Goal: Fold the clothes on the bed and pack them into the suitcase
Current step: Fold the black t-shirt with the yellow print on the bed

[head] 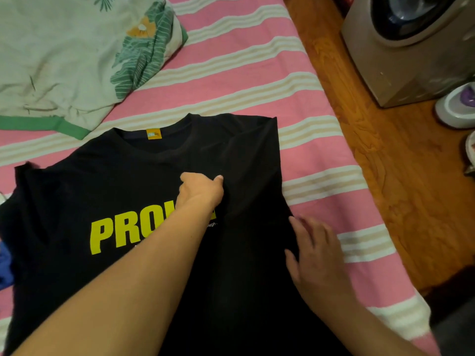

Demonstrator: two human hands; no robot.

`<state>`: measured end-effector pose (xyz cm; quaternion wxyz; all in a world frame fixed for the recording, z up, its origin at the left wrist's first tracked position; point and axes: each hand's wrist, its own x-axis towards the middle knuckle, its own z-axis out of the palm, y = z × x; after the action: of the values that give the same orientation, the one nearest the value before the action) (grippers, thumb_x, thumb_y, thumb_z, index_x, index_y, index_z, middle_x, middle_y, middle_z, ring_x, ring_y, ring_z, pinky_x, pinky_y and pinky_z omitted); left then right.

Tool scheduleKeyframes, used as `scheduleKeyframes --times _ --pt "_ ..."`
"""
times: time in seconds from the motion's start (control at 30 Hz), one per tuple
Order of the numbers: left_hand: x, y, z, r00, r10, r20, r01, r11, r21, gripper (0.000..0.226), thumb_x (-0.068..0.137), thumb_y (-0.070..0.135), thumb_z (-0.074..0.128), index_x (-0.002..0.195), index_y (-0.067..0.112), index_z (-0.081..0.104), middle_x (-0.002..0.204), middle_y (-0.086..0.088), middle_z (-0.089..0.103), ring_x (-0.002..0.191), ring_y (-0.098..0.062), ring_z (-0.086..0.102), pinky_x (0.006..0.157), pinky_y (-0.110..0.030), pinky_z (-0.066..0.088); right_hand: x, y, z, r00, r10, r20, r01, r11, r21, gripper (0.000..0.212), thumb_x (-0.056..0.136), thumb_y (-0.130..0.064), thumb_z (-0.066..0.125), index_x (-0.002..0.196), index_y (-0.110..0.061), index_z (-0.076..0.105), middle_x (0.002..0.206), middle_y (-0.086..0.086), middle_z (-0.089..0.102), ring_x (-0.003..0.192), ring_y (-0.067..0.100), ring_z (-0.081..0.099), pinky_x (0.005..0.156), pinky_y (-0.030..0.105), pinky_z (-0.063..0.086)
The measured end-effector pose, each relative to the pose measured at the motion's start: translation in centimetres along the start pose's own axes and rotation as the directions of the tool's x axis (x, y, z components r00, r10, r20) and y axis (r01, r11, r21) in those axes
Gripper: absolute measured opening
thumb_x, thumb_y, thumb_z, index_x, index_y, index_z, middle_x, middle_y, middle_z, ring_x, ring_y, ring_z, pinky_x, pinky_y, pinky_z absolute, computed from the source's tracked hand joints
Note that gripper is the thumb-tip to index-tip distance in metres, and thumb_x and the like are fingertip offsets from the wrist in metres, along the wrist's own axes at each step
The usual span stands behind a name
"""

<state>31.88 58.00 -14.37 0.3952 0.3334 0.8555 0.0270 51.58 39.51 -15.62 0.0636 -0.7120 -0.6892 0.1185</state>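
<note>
Black shirt (pixel 159 191), spread flat on bed (pixel 295 98) for folding: cloth pinched mid-chest by left hand (pixel 201 192); right edge pressed by flat, open right hand (pixel 314 255).

A black T-shirt (pixel 77 191) lies front side up on the pink-and-white striped bed (pixel 257 80), its collar pointing away from the viewer and an orange label showing inside the neckline. Large yellow letters run across the chest, partly hidden, with small white print beneath them. Its right side is folded inward, giving a straight edge along that side, and the sleeve at its left side spreads toward the bed's edge. Beyond it, near the top left, a pale green garment (pixel 59 57) with a leaf print and green trim lies loosely crumpled, just apart from the shirt's collar.
</note>
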Motion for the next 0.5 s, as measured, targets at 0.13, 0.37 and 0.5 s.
scheduleKeyframes --times 0.13,0.37,0.5 --pt "-0.4 0.4 1.4 0.996 0.062 -0.066 -0.047 0.977 0.209 0.065 0.098 0.048 0.058 0.145 0.007 0.039 0.15 -0.016 0.041 0.138 -0.036 0.04 0.107 -0.048 0.037 -5.5 3.4 0.8 0.975 0.219 -0.041 -0.218 0.976 0.03 0.055 0.073 -0.027 0.086 0.119 -0.01 0.06 0.099 0.005 0.061 0.085 0.023 0.062 0.069 0.038 0.057" --pt "-3.4 0.8 -0.4 0.902 0.398 -0.166 -0.411 0.911 -0.047 0.034 0.107 0.027 0.041 0.135 0.007 0.039 0.129 -0.022 0.056 0.115 -0.043 0.056 0.094 -0.047 0.046 -9.8 3.9 1.2 0.988 0.137 -0.067 -0.136 0.991 0.016 0.041 0.082 -0.038 0.064 0.11 -0.008 0.065 0.087 0.002 0.06 0.069 0.021 0.063 0.051 0.035 0.053" --pt "-5.7 -0.4 -4.6 0.844 0.46 -0.275 -0.494 0.867 -0.067 0.04 0.107 0.024 0.043 0.144 0.011 0.034 0.133 -0.023 0.055 0.12 -0.041 0.055 0.094 -0.042 0.041 -13.1 4.6 1.2 0.992 0.124 -0.024 -0.122 0.99 0.074 0.049 0.072 -0.025 0.084 0.114 -0.007 0.065 0.09 0.004 0.063 0.07 0.025 0.064 0.055 0.036 0.055"
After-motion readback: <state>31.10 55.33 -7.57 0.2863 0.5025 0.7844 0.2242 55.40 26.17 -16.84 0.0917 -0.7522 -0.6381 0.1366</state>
